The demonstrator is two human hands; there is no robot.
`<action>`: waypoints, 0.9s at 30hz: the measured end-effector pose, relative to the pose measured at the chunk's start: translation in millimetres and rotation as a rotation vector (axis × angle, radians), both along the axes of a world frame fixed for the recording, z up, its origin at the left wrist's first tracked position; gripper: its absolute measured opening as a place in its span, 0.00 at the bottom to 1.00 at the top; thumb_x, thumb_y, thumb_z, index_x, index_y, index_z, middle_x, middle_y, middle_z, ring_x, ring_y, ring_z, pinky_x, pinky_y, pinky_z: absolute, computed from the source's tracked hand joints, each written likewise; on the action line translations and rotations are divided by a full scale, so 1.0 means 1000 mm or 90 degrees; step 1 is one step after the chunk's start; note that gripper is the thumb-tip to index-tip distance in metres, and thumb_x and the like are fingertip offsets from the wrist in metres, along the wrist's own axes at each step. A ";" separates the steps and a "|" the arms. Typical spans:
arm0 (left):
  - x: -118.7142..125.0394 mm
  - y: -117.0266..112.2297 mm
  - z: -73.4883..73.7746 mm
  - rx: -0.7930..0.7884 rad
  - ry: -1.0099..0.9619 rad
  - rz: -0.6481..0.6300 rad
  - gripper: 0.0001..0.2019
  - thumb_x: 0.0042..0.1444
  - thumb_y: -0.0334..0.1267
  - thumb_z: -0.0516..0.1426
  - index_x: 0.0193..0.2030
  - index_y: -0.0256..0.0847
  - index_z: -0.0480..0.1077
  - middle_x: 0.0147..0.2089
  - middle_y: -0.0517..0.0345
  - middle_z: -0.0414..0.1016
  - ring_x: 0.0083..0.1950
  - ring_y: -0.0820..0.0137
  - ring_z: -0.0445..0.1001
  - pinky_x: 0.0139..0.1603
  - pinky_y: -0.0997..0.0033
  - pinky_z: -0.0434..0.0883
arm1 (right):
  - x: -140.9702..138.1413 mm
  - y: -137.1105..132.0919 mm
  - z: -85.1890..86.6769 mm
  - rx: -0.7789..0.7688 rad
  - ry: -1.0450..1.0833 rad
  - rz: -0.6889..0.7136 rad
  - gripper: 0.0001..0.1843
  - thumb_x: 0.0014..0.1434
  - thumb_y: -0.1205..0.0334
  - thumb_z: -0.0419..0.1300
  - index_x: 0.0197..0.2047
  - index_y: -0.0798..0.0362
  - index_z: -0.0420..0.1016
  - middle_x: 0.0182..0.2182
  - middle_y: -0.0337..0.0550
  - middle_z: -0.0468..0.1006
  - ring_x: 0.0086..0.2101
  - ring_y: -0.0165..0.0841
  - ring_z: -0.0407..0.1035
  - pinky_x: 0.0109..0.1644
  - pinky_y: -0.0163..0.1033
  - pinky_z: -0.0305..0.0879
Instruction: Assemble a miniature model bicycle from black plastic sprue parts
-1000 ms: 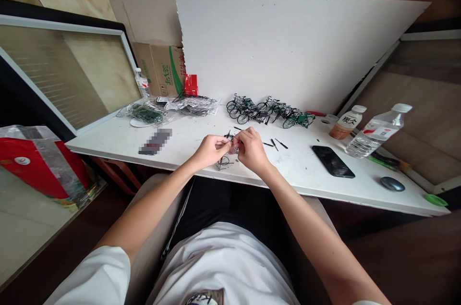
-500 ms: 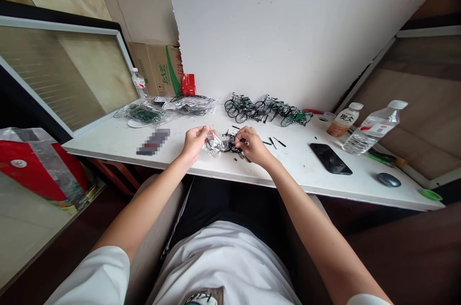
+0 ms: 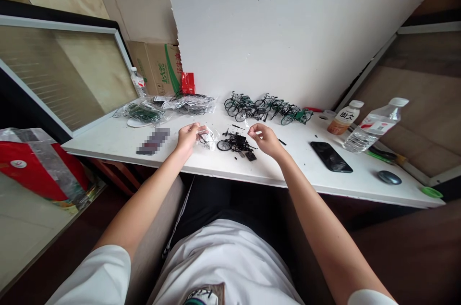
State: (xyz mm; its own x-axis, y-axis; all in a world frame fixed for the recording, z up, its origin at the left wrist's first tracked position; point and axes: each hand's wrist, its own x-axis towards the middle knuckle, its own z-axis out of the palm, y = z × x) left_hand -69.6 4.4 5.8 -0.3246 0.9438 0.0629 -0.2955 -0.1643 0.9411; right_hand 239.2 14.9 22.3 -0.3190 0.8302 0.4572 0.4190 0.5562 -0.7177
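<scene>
My left hand (image 3: 188, 140) is closed, pinching a clear plastic bag (image 3: 207, 139) with small dark parts inside. Past the bag, on the white table, lies a cluster of black model bicycle parts (image 3: 236, 142), a wheel among them. My right hand (image 3: 264, 139) hovers at the right of these parts, thumb and fingers pinched together. What looks like a small scrap of clear plastic (image 3: 246, 121) sticks up from its fingertips. A flat black piece (image 3: 251, 156) rests at the near side of the cluster.
Assembled model bicycles (image 3: 266, 109) stand in a row at the back, before a white board (image 3: 288, 45). Bagged parts (image 3: 151, 112) lie at the back left. At the right are a phone (image 3: 331, 156), a mouse (image 3: 389, 177), a brown drink bottle (image 3: 345, 117) and a water bottle (image 3: 376, 127).
My right hand has moved off the black parts, up and to the right, uncovering them. My left hand has drawn the bag slightly to the left.
</scene>
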 end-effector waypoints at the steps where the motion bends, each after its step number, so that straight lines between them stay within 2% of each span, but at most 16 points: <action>1: 0.001 0.000 -0.002 -0.007 -0.004 -0.009 0.15 0.61 0.45 0.68 0.44 0.36 0.72 0.42 0.44 0.85 0.38 0.64 0.84 0.40 0.68 0.74 | 0.000 0.000 -0.001 -0.008 0.005 -0.002 0.16 0.68 0.46 0.60 0.39 0.50 0.74 0.41 0.47 0.80 0.41 0.40 0.73 0.46 0.45 0.67; 8: 0.005 0.005 -0.021 -0.076 -0.021 0.001 0.13 0.59 0.42 0.67 0.46 0.36 0.76 0.45 0.45 0.85 0.42 0.65 0.83 0.40 0.70 0.73 | -0.002 0.002 -0.006 -0.021 0.027 -0.021 0.28 0.63 0.32 0.63 0.39 0.51 0.78 0.40 0.48 0.83 0.40 0.40 0.75 0.43 0.44 0.69; 11: 0.001 0.008 -0.027 -0.053 -0.026 -0.036 0.17 0.50 0.37 0.72 0.45 0.33 0.78 0.49 0.43 0.84 0.47 0.64 0.82 0.44 0.71 0.74 | 0.001 0.005 -0.007 -0.024 0.059 -0.043 0.31 0.59 0.27 0.65 0.38 0.51 0.78 0.39 0.49 0.83 0.40 0.40 0.75 0.42 0.44 0.70; 15: -0.002 0.006 -0.030 -0.033 0.004 -0.109 0.31 0.35 0.22 0.73 0.51 0.34 0.78 0.55 0.42 0.81 0.50 0.64 0.81 0.52 0.66 0.76 | 0.005 0.009 -0.010 -0.024 0.082 -0.058 0.32 0.56 0.26 0.66 0.38 0.51 0.79 0.39 0.49 0.83 0.39 0.40 0.75 0.42 0.45 0.71; 19: -0.003 0.004 -0.032 -0.022 0.114 -0.113 0.39 0.39 0.22 0.72 0.62 0.40 0.75 0.56 0.45 0.76 0.48 0.66 0.80 0.52 0.63 0.78 | 0.006 0.011 -0.013 -0.024 0.080 -0.053 0.32 0.58 0.27 0.66 0.38 0.51 0.79 0.39 0.49 0.84 0.39 0.40 0.76 0.42 0.45 0.70; 22: -0.002 0.005 -0.034 -0.018 0.188 -0.059 0.46 0.42 0.25 0.74 0.70 0.43 0.69 0.53 0.47 0.78 0.45 0.66 0.80 0.51 0.61 0.78 | 0.006 0.012 -0.014 -0.024 0.077 -0.052 0.31 0.58 0.28 0.67 0.38 0.51 0.79 0.39 0.49 0.83 0.40 0.41 0.76 0.42 0.45 0.70; 24: -0.001 0.006 -0.035 -0.026 0.204 -0.022 0.42 0.41 0.28 0.76 0.66 0.39 0.72 0.52 0.45 0.80 0.48 0.63 0.80 0.53 0.60 0.78 | 0.006 0.012 -0.014 -0.025 0.077 -0.056 0.31 0.58 0.29 0.67 0.38 0.51 0.79 0.39 0.49 0.83 0.41 0.42 0.76 0.42 0.46 0.70; 27: -0.002 0.006 -0.035 -0.032 0.186 -0.042 0.26 0.42 0.35 0.77 0.49 0.32 0.80 0.49 0.42 0.83 0.51 0.59 0.81 0.58 0.59 0.77 | 0.006 0.012 -0.016 -0.033 0.080 -0.062 0.31 0.58 0.29 0.67 0.38 0.52 0.79 0.40 0.50 0.84 0.41 0.42 0.76 0.44 0.47 0.70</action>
State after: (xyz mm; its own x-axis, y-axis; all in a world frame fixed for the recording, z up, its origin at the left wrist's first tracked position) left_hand -71.2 10.8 -29.3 -0.2373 0.9666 0.0966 -0.0201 -0.1043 0.9943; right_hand 245.3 26.9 5.9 -0.1792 0.8778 0.4442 0.3737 0.4784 -0.7946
